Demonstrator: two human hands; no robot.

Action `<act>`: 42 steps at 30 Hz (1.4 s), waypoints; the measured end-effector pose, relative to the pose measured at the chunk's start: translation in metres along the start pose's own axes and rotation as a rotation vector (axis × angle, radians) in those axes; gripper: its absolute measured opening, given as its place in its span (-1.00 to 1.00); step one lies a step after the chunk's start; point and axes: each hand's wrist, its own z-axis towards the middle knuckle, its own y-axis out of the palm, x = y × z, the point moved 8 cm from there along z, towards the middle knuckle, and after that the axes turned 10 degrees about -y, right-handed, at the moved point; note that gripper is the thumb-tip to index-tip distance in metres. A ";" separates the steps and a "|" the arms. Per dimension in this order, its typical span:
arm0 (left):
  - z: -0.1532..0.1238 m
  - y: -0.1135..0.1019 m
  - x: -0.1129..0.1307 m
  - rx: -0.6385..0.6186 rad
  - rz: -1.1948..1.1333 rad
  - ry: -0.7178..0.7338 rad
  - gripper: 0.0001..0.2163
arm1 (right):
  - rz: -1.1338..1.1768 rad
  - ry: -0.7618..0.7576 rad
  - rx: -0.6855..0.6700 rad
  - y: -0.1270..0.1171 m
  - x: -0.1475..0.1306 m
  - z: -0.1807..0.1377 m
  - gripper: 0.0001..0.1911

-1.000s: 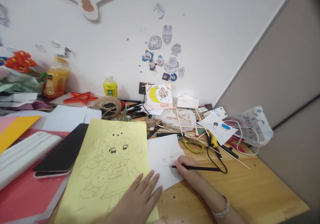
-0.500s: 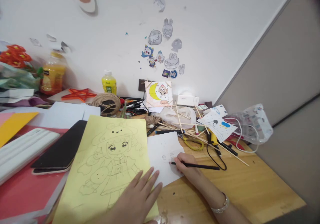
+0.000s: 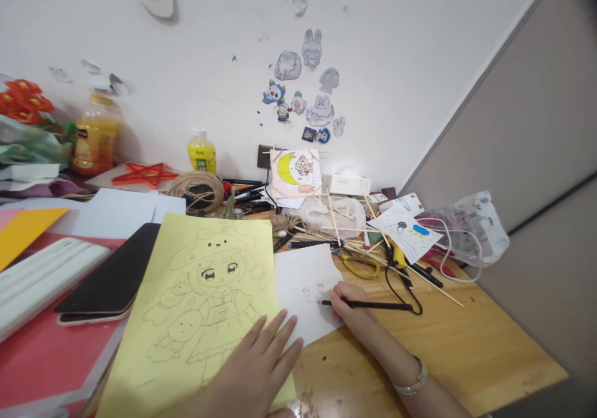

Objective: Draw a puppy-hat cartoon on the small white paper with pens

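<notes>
A black pencil (image 3: 382, 305) is pinched in my right hand (image 3: 352, 306), its tip at the white paper (image 3: 298, 269). Faint drawn eyes and a thin line show on that paper, just left of my fingers. My left hand (image 3: 263, 362) lies flat with fingers spread over the lower right of the yellow sheet (image 3: 158, 281). A pencil-line figure in a dress and a large hat fills the yellow sheet; my left hand covers part of its lower end. The yellow sheet's right edge meets the white paper.
Left of the yellow sheet lie a black tablet-like slab (image 3: 109, 275) and a white long case (image 3: 51, 281). Behind are twine (image 3: 198, 188), a yellow-green bottle (image 3: 202, 152), thin wooden sticks (image 3: 330, 219), yellow-handled scissors (image 3: 361, 267) and a small drawing (image 3: 408, 231). A clear bag (image 3: 476, 225) sits at right.
My right hand and the pencil have shifted slightly to the right on the white paper. My left hand stays in place. The view has tilted a little.
</notes>
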 end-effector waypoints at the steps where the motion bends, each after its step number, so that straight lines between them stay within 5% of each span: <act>1: 0.000 -0.001 0.000 -0.001 -0.003 0.000 -0.32 | -0.002 0.012 0.006 -0.001 0.001 0.000 -0.62; 21: 0.000 -0.005 0.001 0.039 0.008 -0.017 -0.33 | 0.040 0.051 0.065 -0.005 0.002 0.000 -0.64; 28: 0.002 0.015 -0.001 0.044 0.015 -0.001 -0.28 | 0.080 0.036 0.088 -0.004 0.002 0.001 -0.65; 36: 0.000 -0.007 0.004 -0.012 0.042 -0.017 -0.32 | 0.367 0.114 0.477 -0.027 0.024 -0.009 -0.58; 42: 0.002 -0.005 0.007 -0.051 0.027 0.020 -0.40 | 0.523 -0.011 0.410 -0.016 0.014 -0.002 -0.63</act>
